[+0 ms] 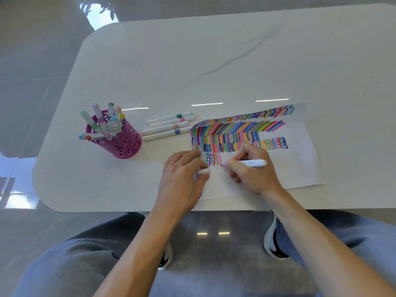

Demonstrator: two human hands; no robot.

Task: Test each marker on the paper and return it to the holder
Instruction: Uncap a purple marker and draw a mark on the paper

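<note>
Right hand [250,168] grips a marker [252,162], tip on the paper [300,159] at frame centre; left hand [182,174] pinches its white cap [203,171].

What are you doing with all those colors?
A person is trying out markers on a sheet of paper. The right hand holds a white marker with its tip down on the paper, beside rows of colorful squiggles. The left hand presses on the paper's edge and pinches a small white cap. Four markers lie on the table, and more stand in the pink holder.
</note>
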